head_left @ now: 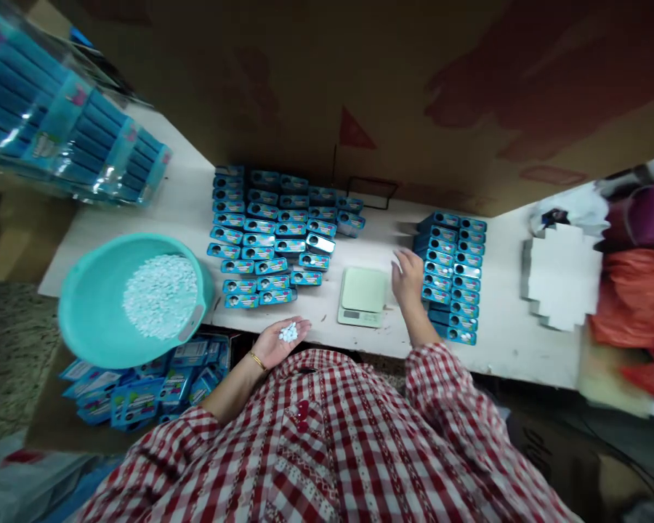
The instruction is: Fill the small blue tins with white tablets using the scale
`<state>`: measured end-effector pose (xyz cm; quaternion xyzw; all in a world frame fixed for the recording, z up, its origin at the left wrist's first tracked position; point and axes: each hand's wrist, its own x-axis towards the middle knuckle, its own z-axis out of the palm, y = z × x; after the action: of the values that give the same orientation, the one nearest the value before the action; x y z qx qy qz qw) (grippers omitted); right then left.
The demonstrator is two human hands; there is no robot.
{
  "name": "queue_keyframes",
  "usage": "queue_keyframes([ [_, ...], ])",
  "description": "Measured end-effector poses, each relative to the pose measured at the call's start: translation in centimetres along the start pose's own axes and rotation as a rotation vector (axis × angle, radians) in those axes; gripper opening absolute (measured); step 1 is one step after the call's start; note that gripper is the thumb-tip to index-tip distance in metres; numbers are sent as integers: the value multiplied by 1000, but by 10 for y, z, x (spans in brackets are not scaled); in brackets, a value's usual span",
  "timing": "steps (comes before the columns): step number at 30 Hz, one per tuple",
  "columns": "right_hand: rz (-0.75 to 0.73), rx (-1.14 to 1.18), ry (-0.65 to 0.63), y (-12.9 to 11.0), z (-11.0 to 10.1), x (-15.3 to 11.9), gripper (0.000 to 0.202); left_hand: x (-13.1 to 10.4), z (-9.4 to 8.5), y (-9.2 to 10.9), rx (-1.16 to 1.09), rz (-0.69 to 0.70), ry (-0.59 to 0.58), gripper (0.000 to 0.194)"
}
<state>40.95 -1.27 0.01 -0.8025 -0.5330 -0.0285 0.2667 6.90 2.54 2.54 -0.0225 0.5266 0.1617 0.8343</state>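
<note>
Palm up at the table's front edge, my left hand [277, 341] cups a small heap of white pellets [288, 332]. A turquoise basin [81, 305] to its left holds many more white pellets [160, 296]. My right hand [408, 276] hovers beside a pale green digital scale [362, 294], its fingers slightly bent and apart, with nothing visible in them. Several blue tins [272, 240] stand in rows left of the scale; one near the right end of these rows shows a bright silvery top. Another group of blue tins [451, 280] stands just right of my right hand, some with white pellets on top.
A large cardboard box [305, 87] walls off the back of the white table [501, 319]. Blue packs in clear plastic [81, 123] stand at the back left. Below the basin is a carton of blue packets [142, 396]. White flat pieces [564, 276] and red plastic bags [635, 298] lie right.
</note>
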Motion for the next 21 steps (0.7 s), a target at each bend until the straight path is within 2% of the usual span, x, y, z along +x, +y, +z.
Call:
queue_keyframes([
  [2, 39, -158, 5, 26, -35, -42, 27, 3, 5, -1, 30, -25, 9, 19],
  [4, 98, -309, -57, 48, -58, -72, 24, 6, 13, -2, 64, -46, 5, 19],
  [6, 106, -394, -150, 63, -67, -85, 20, 8, 22, -4, 100, -58, -13, 20],
  [8, 61, -421, -201, 65, -68, -85, 16, 8, 29, -7, 130, -61, -46, 20],
  [11, -67, -412, -201, 41, -67, -76, 15, 7, 35, -12, 150, -63, -97, 20],
  [16, -329, -308, -345, -41, -55, -60, 20, 6, 35, -23, 132, -76, -130, 19],
  [18, -371, -242, -438, -67, -44, -54, 21, 5, 34, -25, 120, -71, -144, 19],
  [21, -350, -135, -490, -82, -35, -52, 22, 2, 30, -25, 105, -52, -159, 19],
])
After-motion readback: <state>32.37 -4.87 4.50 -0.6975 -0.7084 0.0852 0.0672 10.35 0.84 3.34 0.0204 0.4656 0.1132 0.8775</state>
